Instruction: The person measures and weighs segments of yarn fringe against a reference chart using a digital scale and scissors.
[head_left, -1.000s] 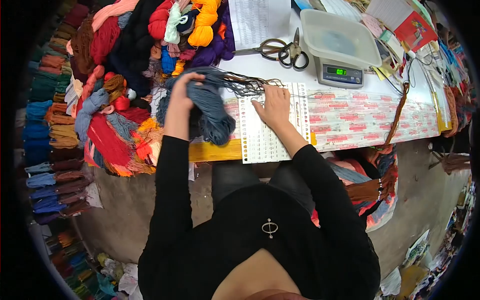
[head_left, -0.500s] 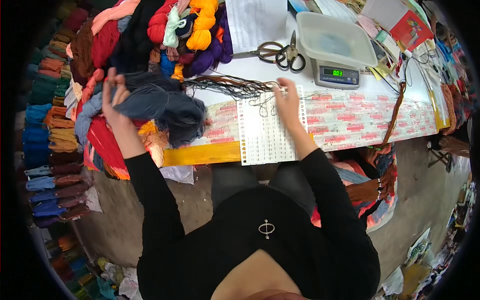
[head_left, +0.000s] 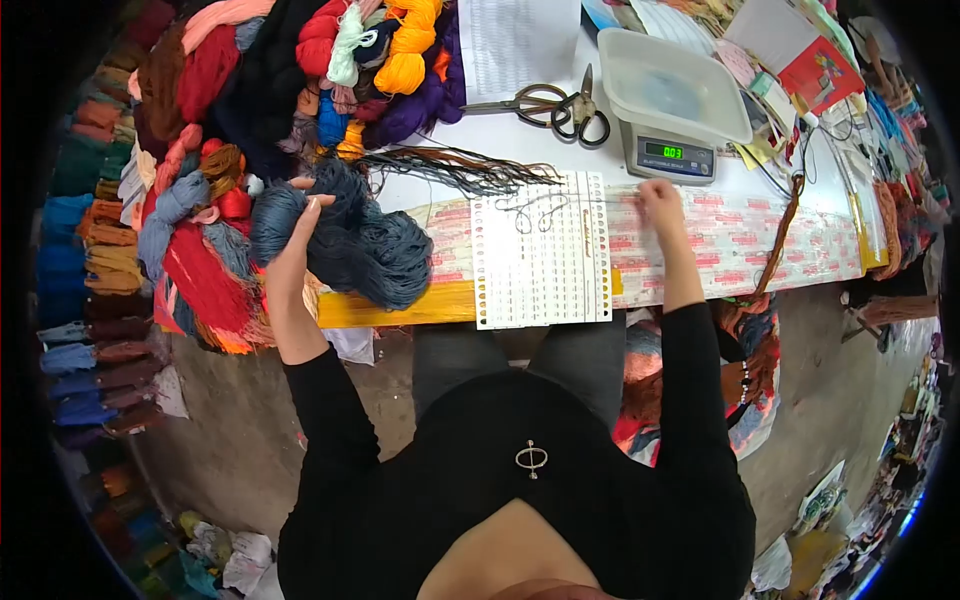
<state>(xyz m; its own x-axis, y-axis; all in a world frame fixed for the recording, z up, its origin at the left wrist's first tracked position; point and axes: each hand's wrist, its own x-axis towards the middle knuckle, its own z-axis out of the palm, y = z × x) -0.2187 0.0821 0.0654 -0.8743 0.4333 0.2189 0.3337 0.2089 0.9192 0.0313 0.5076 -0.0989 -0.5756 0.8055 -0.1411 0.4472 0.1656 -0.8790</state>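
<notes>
My left hand (head_left: pixel 298 235) is closed around one end of a slate-blue yarn skein (head_left: pixel 385 255), whose loose loops rest at the table's front edge. My right hand (head_left: pixel 662 208) is closed with its fingertips pressed together, just right of the card and below the scale; anything pinched there is too fine to make out. Between the hands lies a white card (head_left: pixel 545 270) with punched holes down both sides and rows of print. Dark and brown yarn strands (head_left: pixel 450 168) stretch from the skein toward the card, and some thin threads curl over its top.
A digital scale (head_left: pixel 672 158) reading 0.03 carries a translucent plastic tub (head_left: pixel 675 85). Two pairs of scissors (head_left: pixel 580 115) lie beside a printed sheet (head_left: pixel 518 50). Colourful yarn skeins (head_left: pixel 410 45) heap at the left. A brown yarn braid (head_left: pixel 785 235) hangs over the right edge.
My left hand has moved right and down and closed around the slate-blue skein, which has shifted with it. My right hand has left the card's top, moving right, and its fingers have closed.
</notes>
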